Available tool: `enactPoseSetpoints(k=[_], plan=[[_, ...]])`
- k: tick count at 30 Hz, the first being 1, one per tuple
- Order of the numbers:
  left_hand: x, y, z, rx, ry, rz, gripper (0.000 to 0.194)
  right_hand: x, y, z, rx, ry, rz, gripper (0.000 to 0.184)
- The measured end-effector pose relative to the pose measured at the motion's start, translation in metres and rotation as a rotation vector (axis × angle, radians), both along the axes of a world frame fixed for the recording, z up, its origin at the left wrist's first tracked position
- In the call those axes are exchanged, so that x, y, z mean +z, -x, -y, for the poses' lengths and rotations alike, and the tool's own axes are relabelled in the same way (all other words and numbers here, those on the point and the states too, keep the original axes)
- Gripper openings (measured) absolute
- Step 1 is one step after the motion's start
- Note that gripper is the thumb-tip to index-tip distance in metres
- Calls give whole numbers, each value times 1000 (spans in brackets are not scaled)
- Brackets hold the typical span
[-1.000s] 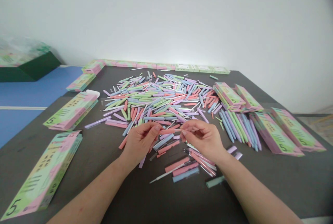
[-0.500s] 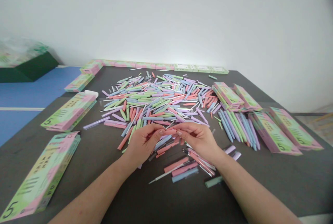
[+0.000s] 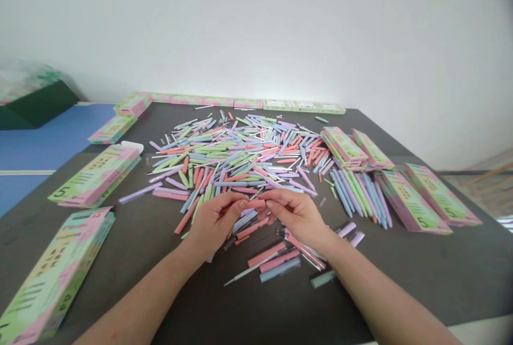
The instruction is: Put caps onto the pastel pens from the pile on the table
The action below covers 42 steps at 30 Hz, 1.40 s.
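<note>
Between my two hands is a short coral-pink pen part [image 3: 256,204], held level by the fingertips. My left hand [image 3: 214,219] pinches its left end, and my right hand [image 3: 298,217] pinches the right end. Both hands are closed, and the fingers cover the part's ends. Just below them lie loose pink pen barrels [image 3: 266,254], a blue barrel [image 3: 279,270], a thin white refill [image 3: 244,274] and a green barrel [image 3: 323,279]. Beyond the hands spreads a big heap of pastel pen parts [image 3: 240,153] in pink, green, blue and purple.
Pink and green printed boxes stand on the left [image 3: 56,275], on the right [image 3: 412,201] and along the back edge [image 3: 248,103] of the dark table [image 3: 224,318]. A row of pens [image 3: 360,195] lies beside the right boxes. A dark green bin [image 3: 40,104] sits on a blue surface at far left.
The view has shifted slightly, so the table's contents appear a little further left. Both hands keep their pinch on the pink pen part, with hardly any movement.
</note>
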<state>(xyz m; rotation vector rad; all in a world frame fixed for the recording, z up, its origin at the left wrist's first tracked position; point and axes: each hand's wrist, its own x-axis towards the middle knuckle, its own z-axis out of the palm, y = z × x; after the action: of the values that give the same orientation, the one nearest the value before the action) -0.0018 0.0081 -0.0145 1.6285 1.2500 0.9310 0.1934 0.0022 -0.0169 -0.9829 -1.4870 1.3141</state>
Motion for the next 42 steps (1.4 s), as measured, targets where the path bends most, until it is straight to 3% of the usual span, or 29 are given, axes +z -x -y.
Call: enactPoseSetpoints(k=[7,11,14,16,18,19,20,29,42], plan=[[1,-1,0,-53,72,-2,30,3,2,0,0,-2,-80,20],[3,-3,2,-159,146,24,28,4,-1,-1,16,-3,-87,20],[3,-4,2,-180,181,41,30,2,-13,-10,-100,-45,-18,24],[1,-4,1,-158,193,49,32,-1,-26,-23,-276,-94,108,26],[-1,-3,0,-130,199,73,34,-3,-41,-39,-463,-187,442,25],[-2,-3,-1,-116,198,86,34,-4,-47,-48,-492,-219,689,26],[-3,-3,-2,-102,194,99,35,-4,-52,-57,-500,-223,777,26],[-3,-1,-6,-25,156,176,39,-3,-51,-111,-275,-208,1190,32],[-5,-1,-7,-39,98,173,33,-7,-53,-118,-104,-268,1332,23]])
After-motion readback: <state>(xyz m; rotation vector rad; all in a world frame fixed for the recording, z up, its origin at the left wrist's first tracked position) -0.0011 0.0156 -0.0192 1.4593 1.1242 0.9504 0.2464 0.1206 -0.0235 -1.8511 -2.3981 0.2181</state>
